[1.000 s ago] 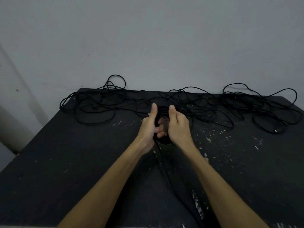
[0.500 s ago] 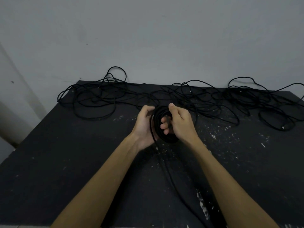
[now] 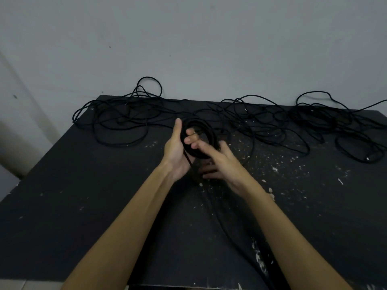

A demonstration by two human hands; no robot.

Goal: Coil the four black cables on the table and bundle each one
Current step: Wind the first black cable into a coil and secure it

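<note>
the left hand [image 3: 176, 151] holds a round coil of thin black cable [image 3: 200, 139] upright above the dark, white-flecked bench [image 3: 83, 195]; its fingers [image 3: 190, 136] curl through the ring's middle, its thumb straight up beside it. the right hand [image 3: 222, 164] sits just right of those fingers, its fingers loosely spread, touching the coil's lower edge; whether they pinch a strand i cannot tell. a strand trails from the coil toward the near edge. beyond the fingers, loose tangled black cables [image 3: 272, 122] sprawl along the bench's far edge by the grey wall [image 3: 188, 49].
</note>
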